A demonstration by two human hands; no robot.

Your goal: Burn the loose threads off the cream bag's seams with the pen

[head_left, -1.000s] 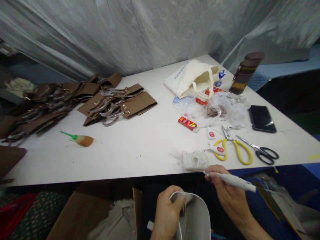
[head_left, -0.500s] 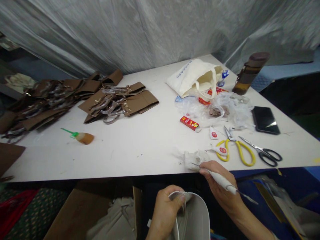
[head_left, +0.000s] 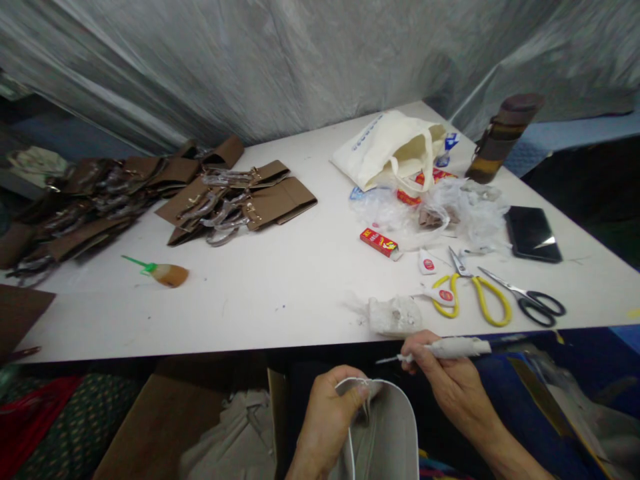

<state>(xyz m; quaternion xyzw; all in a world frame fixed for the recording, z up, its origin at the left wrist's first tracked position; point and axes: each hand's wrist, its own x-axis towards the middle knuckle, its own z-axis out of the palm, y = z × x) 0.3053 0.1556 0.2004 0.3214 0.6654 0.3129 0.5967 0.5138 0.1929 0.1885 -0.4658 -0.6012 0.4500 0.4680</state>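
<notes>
- Head view: your left hand sits below the table edge, grip closed on the rounded top rim of a pale grey bag piece, thumb pressed on the rim.
- Your right hand is just to the right of it, grip closed around a white-wrapped pointed tool; the thin metal tip points left, just above the bag piece and apart from it.
- On the table edge just above the tool: a crumpled whitish wad.
- Right of the wad: yellow-handled scissors, then black-handled scissors, side by side.
- Farther back: red small box, clear plastic wrap, cream tote bag, black phone, brown bottle.
- Left half: brown flat bag pieces in piles; an amber glue bottle with green nozzle lies on its side nearer you.
</notes>
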